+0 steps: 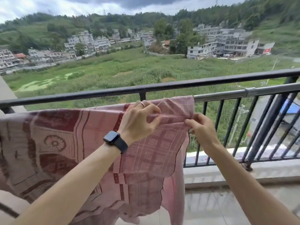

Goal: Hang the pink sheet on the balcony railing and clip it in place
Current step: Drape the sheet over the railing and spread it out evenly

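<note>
Two hands, left hand point(139, 120) and right hand point(201, 127), grip the patterned pink sheet point(81, 143) draped over the pole point(227, 95).

Woven cloth sheet point(73, 143); glossy metal pole point(227, 95)

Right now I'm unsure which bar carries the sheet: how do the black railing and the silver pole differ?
The black railing is dark, runs across the whole view and stands bare; the silver pole is shiny metal, sits nearer and lower, and has the pink sheet draped over it. Both run roughly level, side by side. No clip shows.
</note>
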Available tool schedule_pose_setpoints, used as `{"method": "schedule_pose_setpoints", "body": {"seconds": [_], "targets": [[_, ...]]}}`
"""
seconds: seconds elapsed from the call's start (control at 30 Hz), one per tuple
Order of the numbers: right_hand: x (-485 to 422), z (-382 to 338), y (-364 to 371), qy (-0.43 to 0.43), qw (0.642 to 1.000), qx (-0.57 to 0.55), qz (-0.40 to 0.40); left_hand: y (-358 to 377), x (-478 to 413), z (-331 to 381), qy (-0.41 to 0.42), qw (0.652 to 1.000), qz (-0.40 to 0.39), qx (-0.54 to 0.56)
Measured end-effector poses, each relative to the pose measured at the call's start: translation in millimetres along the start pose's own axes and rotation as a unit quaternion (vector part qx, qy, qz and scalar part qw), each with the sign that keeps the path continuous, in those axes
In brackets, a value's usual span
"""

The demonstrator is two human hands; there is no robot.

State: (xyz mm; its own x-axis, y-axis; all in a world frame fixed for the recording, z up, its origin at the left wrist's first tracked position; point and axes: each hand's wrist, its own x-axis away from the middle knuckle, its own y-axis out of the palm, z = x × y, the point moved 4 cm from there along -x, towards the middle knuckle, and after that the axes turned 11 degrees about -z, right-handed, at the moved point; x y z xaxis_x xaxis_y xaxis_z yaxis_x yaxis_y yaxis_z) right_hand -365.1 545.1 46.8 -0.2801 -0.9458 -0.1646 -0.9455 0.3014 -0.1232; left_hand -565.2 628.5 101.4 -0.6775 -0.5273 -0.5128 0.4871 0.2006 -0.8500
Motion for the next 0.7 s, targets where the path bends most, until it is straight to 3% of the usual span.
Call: {"method": "schedule_pose_setpoints", "body": {"seconds": [0.1,0.17,0.2,0.27,0.33,0.4,0.57,0.7], "targets": [[-15,-20,1,-0.006,0.995,-0.097,0.006,-17,-36,11,-0.025,0.998,0.056,0.028],[-31,-24,1,0.035,0.989,-0.146,0.005,-17,-66,24,-0.039,0.999,-0.012,0.001],[-37,-23,-1,0.041,0.991,-0.122,0.017,-14,-79,27,-0.051,0.996,-0.066,-0.013],[-40,-22,-11,0.01,0.998,0.035,0.057,2,-99,28,-0.071,0.98,-0.185,0.006],[-29,-15,-17,-0.025,0.986,0.142,0.077,18,-105,28,-0.066,0.965,-0.239,0.08],[-20,3,-22,-0.018,0.988,0.137,0.067,28,-105,28,-0.064,0.968,-0.21,0.12],[-14,38,0,0.062,0.991,0.09,-0.078,37,-101,33,-0.023,0.993,-0.116,0.012],[-16,17,-7,-0.033,0.999,0.042,0.009,36,-97,29,-0.001,0.995,-0.099,-0.01]]}}
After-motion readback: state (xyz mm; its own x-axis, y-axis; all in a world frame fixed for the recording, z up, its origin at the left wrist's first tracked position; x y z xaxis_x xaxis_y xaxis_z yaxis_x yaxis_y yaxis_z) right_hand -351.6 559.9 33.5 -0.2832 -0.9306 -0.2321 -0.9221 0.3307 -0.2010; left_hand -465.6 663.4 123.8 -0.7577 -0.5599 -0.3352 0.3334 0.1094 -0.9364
